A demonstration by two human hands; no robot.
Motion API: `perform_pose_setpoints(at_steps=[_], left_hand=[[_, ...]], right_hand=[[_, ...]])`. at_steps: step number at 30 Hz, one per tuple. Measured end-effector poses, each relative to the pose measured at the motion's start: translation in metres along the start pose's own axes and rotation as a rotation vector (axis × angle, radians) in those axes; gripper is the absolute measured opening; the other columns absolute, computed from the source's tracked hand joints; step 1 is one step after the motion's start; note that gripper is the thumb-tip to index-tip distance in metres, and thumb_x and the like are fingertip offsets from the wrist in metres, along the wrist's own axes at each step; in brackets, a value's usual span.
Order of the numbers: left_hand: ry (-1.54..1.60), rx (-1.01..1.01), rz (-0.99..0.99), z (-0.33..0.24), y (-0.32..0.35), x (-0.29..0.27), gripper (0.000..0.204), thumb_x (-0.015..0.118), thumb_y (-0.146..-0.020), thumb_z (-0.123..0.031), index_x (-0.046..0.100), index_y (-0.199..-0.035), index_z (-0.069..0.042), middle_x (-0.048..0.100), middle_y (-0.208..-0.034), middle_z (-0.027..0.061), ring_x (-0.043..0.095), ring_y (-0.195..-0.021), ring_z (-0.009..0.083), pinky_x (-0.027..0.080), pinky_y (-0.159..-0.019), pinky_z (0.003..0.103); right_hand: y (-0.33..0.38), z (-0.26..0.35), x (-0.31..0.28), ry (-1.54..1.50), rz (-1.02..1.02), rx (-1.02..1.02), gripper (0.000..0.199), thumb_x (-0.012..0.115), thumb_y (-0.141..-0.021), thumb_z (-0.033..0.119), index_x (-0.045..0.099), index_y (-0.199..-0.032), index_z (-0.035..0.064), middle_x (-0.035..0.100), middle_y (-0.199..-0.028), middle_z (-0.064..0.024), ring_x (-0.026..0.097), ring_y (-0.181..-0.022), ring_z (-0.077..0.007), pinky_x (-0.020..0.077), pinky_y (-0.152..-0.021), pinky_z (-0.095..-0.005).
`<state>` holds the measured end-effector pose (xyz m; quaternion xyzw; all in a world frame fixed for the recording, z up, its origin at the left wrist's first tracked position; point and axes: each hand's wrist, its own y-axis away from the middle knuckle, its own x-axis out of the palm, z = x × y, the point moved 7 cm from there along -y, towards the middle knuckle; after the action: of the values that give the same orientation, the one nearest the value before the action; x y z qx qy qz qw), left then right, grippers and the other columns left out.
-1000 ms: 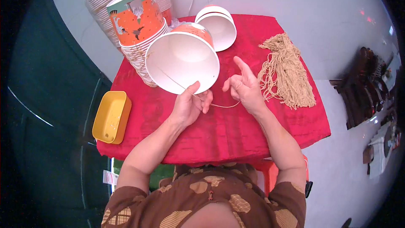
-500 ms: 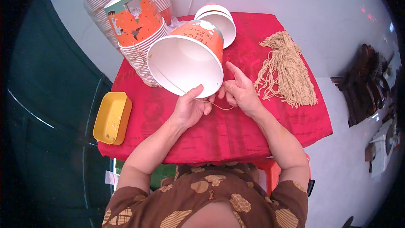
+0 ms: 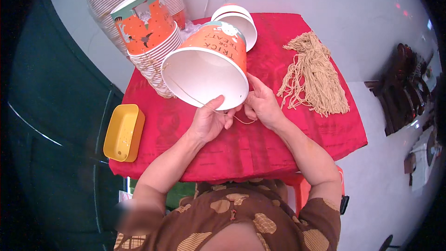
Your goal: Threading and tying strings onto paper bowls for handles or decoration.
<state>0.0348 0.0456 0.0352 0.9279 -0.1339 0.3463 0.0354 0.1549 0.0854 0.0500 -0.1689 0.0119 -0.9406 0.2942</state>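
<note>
An orange, teal and white paper bucket (image 3: 204, 76) is tilted with its open mouth toward me. My left hand (image 3: 209, 120) grips its near rim, thumb on the inside. A thin beige cord (image 3: 193, 97) runs across the mouth, past my left thumb, and loops round to my right hand (image 3: 262, 104). My right hand's fingers are curled closed at the bucket's right outer side, on the cord's end, with the index finger against the wall. A small dark hole shows inside the wall near those fingers. The fingertips are partly hidden behind the rim.
A hank of beige cords (image 3: 316, 79) lies on the red tablecloth (image 3: 223, 153) at right. Stacked printed buckets (image 3: 148, 23) stand at far left, with bagged stacks (image 3: 107, 9) behind. More white buckets (image 3: 239, 25) lie at the back. A yellow tray (image 3: 124, 132) sits at the left edge.
The bucket has turned slightly in my hands. My right index finger, held out from the bucket before, now lies against its outer side. My left hand keeps its grip.
</note>
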Motion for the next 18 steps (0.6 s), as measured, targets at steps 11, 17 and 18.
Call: perform_pose_setpoints(at_steps=[11,17,18], left_hand=[[0.046,0.069,-0.032,-0.011,-0.002,-0.006,0.035,0.058,-0.093,-0.029,0.051,-0.117,-0.005,0.061,-0.097,0.0087,0.057,-0.071,0.0179,0.048,-0.047,0.028],[0.053,0.083,-0.016,-0.015,-0.002,-0.009,0.036,0.053,-0.094,-0.029,0.052,-0.118,-0.002,0.063,-0.102,0.0115,0.056,-0.068,0.018,0.048,-0.048,0.029],[0.055,0.084,0.003,-0.015,-0.003,-0.011,0.038,0.051,-0.094,-0.031,0.052,-0.118,-0.001,0.064,-0.103,0.0123,0.056,-0.068,0.018,0.048,-0.049,0.029]], right_hand=[[-0.003,-0.011,-0.014,0.231,-0.129,0.019,0.013,0.061,-0.09,0.01,0.062,-0.094,-0.0024,0.061,-0.074,-0.0016,0.049,-0.057,-0.0055,0.0389,-0.05,-0.0224],[0.001,0.003,-0.013,0.354,-0.192,-0.178,0.008,0.064,-0.087,0.007,0.064,-0.086,-0.0009,0.061,-0.076,0.0006,0.051,-0.066,-0.0062,0.0415,-0.058,-0.0228],[0.004,0.012,-0.011,0.369,-0.191,-0.31,0.006,0.064,-0.086,0.005,0.064,-0.085,-0.0007,0.06,-0.077,-0.0004,0.052,-0.068,-0.007,0.0415,-0.058,-0.0232]])
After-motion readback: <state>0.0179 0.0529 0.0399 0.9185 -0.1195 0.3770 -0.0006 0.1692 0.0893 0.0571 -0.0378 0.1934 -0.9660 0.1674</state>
